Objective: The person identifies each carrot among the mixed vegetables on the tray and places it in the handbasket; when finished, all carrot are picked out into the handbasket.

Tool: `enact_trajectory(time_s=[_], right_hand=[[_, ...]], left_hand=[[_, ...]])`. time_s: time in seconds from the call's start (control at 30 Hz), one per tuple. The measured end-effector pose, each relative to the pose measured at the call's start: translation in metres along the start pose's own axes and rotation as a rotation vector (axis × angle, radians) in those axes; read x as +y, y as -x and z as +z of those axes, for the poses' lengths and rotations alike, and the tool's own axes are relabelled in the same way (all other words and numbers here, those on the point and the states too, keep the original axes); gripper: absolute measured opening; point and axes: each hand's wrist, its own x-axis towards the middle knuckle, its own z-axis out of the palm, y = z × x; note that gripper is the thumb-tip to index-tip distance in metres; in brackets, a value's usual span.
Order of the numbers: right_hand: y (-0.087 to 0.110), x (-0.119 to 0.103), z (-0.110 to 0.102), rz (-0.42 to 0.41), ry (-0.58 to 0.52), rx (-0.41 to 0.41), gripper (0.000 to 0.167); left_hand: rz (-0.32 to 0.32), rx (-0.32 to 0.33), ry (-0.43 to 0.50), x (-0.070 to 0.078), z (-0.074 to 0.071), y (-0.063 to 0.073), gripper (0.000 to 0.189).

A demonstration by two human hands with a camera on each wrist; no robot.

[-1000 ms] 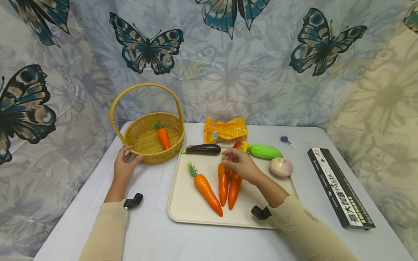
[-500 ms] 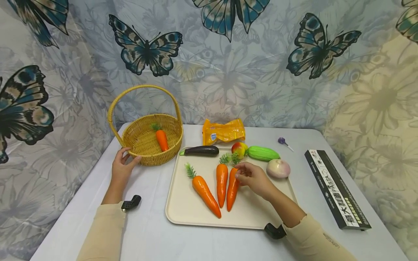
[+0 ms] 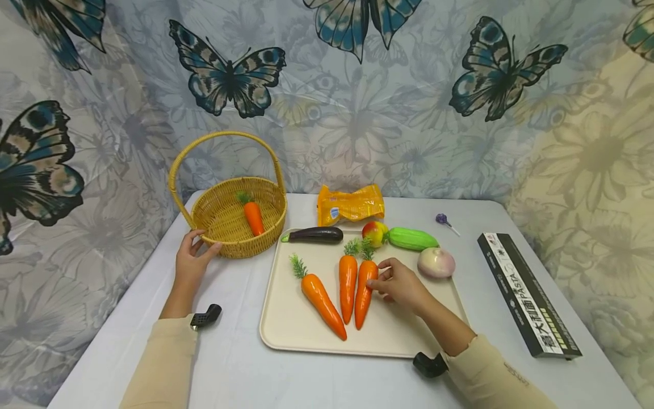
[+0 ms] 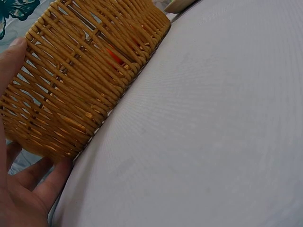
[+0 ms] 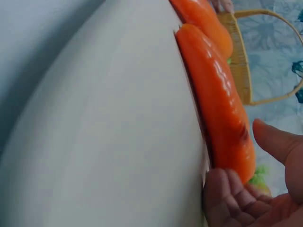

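My left hand (image 3: 191, 264) holds the near left side of a yellow wicker basket (image 3: 250, 248), thumb and fingers spread along its wall. In the left wrist view the fingers reach the woven wall (image 4: 80, 80). A carrot with a green top (image 3: 254, 218) lies inside the basket. My right hand (image 3: 403, 284) is at the rightmost of three carrots on the cream tray (image 3: 409, 341). Fingers touch this carrot (image 3: 365, 292) at its side, while the thumb stands apart from it in the right wrist view. Beside it lie the middle carrot (image 3: 348, 289) and the left carrot (image 3: 323, 304).
An eggplant (image 3: 317, 235), a red-yellow fruit (image 3: 374, 233), a green gourd-like vegetable (image 3: 413, 238) and a pinkish-white onion (image 3: 436, 262) line the tray's back and right. Behind is an orange packet (image 3: 350, 204). A lollipop (image 3: 442, 219) and a black pasta box (image 3: 528, 295) lie at right.
My right hand has moved from the tops of the middle and right carrots down and right to the right carrot's side. The left hand has stayed on the basket.
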Motion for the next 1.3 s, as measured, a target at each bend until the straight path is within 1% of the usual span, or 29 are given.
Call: enact_trajectory(time_s=[0.1,0.17,0.23,0.3,0.43,0.57,0.7,0.9,1.13,1.3], right_hand=[[-0.004,-0.001,0.003,0.014,0.119,-0.001,0.072],[-0.006,-0.003,0.006,0.018,0.202,0.005,0.079],[-0.007,-0.005,0.008,0.016,0.260,0.007,0.082],[-0.007,-0.007,0.009,0.013,0.281,0.004,0.081],[-0.005,-0.010,0.010,0.027,0.225,-0.008,0.075],[-0.002,-0.011,0.009,0.037,0.143,-0.019,0.073],[0.000,-0.013,0.006,0.040,0.070,-0.020,0.074],[-0.003,-0.018,0.001,0.005,0.029,-0.014,0.070],[-0.013,-0.031,-0.002,-0.009,-0.039,-0.050,0.069],[-0.015,-0.045,0.001,-0.033,-0.088,-0.074,0.065]], left_hand=[[-0.002,0.004,0.004,-0.001,0.000,0.000,0.062],[0.007,0.008,-0.003,-0.001,0.001,0.000,0.061],[0.012,0.011,-0.007,-0.002,0.001,-0.001,0.060],[0.017,0.013,-0.018,-0.002,0.002,0.000,0.059],[0.022,0.019,-0.018,0.000,0.002,0.001,0.054],[0.026,0.022,-0.018,-0.002,0.003,0.002,0.055],[0.018,0.028,-0.011,-0.010,0.001,-0.004,0.060],[0.022,0.036,-0.008,-0.028,-0.001,-0.015,0.062],[0.042,0.039,-0.031,-0.031,-0.003,-0.018,0.066],[0.048,0.037,-0.024,-0.033,-0.001,-0.016,0.066]])
